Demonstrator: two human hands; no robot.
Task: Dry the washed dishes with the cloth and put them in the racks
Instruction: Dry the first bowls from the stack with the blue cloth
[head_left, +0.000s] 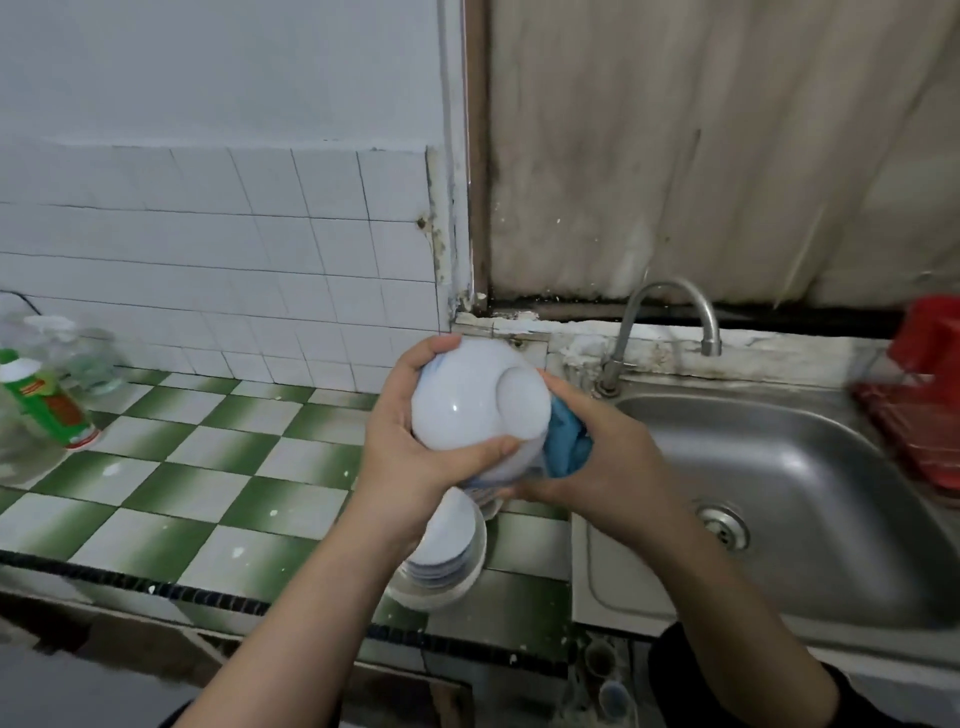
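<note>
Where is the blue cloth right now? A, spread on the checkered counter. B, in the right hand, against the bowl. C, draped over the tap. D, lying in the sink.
B: the right hand grips the blue cloth and presses it against the white bowl, which the left hand holds above the counter.

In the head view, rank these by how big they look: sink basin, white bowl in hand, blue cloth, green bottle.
1. sink basin
2. white bowl, though it is nearer the camera
3-4. green bottle and blue cloth: unsure, since the right hand hides most of the cloth
</note>
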